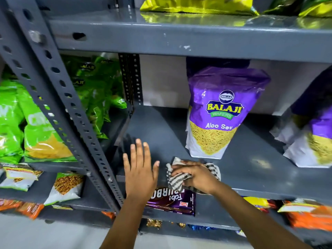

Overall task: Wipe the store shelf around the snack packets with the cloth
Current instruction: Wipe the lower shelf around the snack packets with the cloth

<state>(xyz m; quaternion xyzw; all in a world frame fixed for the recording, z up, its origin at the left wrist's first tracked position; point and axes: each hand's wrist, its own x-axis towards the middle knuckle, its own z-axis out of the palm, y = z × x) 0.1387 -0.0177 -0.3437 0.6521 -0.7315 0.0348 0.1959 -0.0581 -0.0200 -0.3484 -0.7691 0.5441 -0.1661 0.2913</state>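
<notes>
A grey metal shelf fills the middle of the head view. On it stands a purple snack packet upright, with a second purple packet leaning at the right edge. My right hand is shut on a black-and-white striped cloth, pressing it on the shelf's front part just in front of the upright packet. My left hand hovers flat and open over the bare left part of the shelf, fingers spread, holding nothing.
A perforated upright post runs diagonally at the left, with green packets behind it. The shelf above carries yellow-green bags. Below lie a dark purple biscuit pack, orange packets and white snack bags.
</notes>
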